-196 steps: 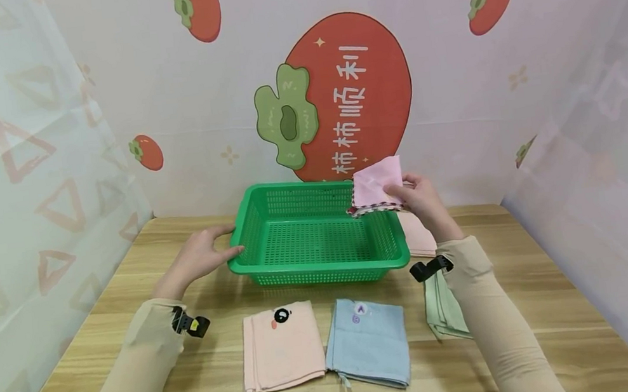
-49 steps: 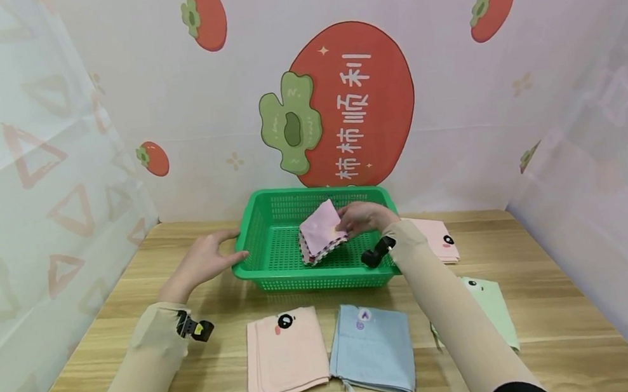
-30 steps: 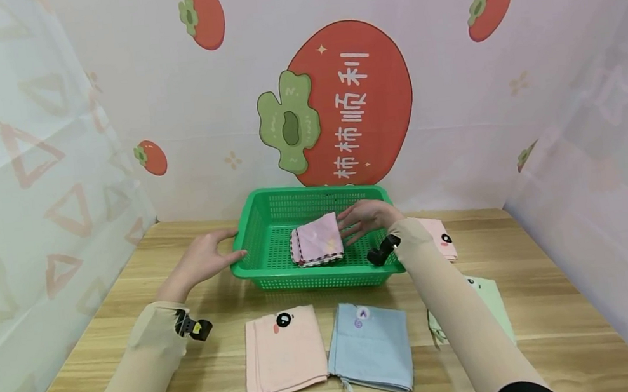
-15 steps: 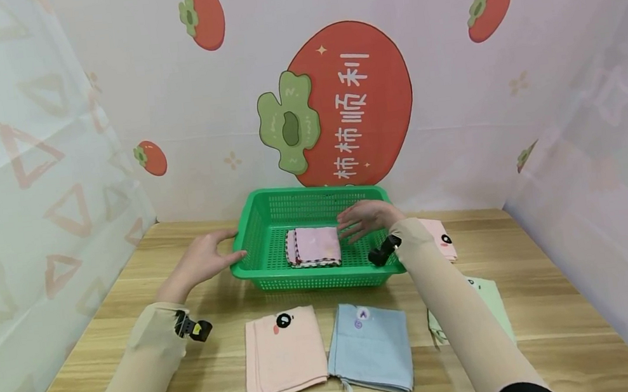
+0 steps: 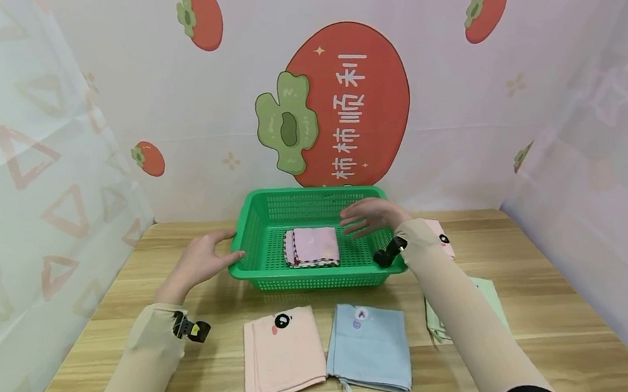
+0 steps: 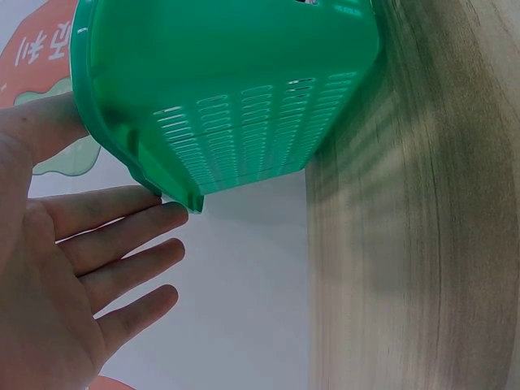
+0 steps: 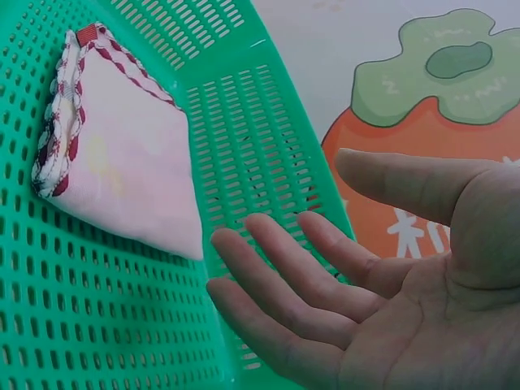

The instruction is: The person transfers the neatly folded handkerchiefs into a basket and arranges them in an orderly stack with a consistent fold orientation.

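While the pink cloth (image 5: 312,246) lies folded flat on the floor of the green basket (image 5: 259,218), toward its middle, no hand holds it. The right hand (image 5: 370,215) hovers over the basket's right part, just beside the cloth, its grip spread: the fingers (image 7: 284,276) are straight and apart, palm turned to the basket, touching nothing that can be seen. The left hand (image 5: 202,259) rests against the basket's left end, its grip also spread, with the fingertips (image 6: 166,213) at the rim's corner and the thumb along the wall above them. The basket stands on the wooden surface (image 5: 129,292) near its far edge, about midway between the left and right edges. Along the near edge lie a folded peach towel (image 5: 281,353) and a folded blue towel (image 5: 369,347), side by side and touching. Toward the right edge a green towel (image 5: 488,296) and another pink towel (image 5: 441,237) are partly hidden by the right sleeve (image 5: 458,308).
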A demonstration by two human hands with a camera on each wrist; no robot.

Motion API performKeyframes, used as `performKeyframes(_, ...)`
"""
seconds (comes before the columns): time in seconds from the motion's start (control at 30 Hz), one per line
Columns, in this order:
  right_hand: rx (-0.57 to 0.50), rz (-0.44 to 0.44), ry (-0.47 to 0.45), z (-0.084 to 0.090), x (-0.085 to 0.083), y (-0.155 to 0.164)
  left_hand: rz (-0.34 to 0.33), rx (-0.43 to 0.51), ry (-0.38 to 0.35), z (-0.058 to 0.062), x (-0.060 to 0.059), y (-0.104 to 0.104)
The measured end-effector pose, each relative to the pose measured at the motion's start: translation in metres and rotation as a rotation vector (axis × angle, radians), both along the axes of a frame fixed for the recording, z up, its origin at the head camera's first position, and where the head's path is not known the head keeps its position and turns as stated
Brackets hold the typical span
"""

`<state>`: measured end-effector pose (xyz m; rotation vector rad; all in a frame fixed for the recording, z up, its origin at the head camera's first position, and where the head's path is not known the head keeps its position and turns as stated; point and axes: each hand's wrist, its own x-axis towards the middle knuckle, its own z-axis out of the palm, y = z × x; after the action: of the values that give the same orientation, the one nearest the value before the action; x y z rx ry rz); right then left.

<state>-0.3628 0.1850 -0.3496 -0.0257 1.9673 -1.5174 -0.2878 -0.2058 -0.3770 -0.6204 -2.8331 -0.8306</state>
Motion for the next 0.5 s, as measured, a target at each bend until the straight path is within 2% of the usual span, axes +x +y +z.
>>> performKeyframes(0.5,-0.044,0.018,0.036,0.0060,0.0055,0.0086,-0.004,-0.008,-0.010,0.0019,0.0008,0.0002)
